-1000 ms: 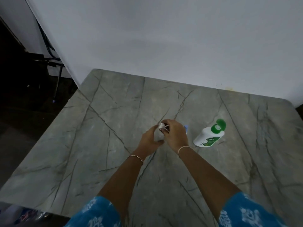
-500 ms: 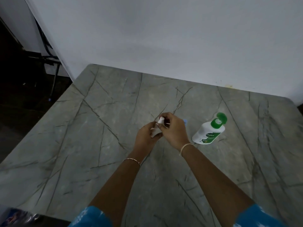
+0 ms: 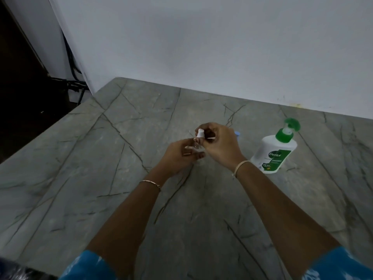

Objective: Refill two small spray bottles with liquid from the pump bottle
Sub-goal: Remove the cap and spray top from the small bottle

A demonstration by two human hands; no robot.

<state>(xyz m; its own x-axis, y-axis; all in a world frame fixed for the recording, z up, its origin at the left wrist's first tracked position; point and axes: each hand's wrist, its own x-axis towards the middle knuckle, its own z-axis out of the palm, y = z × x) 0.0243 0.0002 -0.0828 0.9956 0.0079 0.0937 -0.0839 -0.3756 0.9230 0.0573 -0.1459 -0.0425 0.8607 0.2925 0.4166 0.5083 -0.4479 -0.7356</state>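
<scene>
Seems to be early in the task. Nothing visibly poured so far, and the Dettol pump bottle [image 3: 272,152] standing untouched on the counter [image 3: 101,158]. Looks like the step of taking the spray head off the first bottle. Left to do, by this judgement: filling it, closing it, and then all the same for the second bottle.

Now from left to right, each place given against the Dettol pump bottle.

Well to the left of it, raised above the counter: the left hand [image 3: 177,156], with fingers [image 3: 191,154] curled round the body of a small clear spray bottle [image 3: 196,146] and holding it about upright. Cannot tell the liquid level inside, being too small and transparent.

On top of that bottle: the white spray head [image 3: 200,133], pinched between thumb and fingers [image 3: 210,138] of the right hand [image 3: 221,147]. Nearer to the Dettol pump bottle than the left hand, but clearly apart from it. Cannot say whether already loose or seated firmly on the neck.

Just behind the right hand, between it and the Dettol pump bottle: a small blue thing [image 3: 237,133], mostly hidden. Possibly a part of the second spray bottle, but not sure.

Farthest right: the Dettol pump bottle itself, white with a green pump head [image 3: 289,128], touched by neither hand.
</scene>
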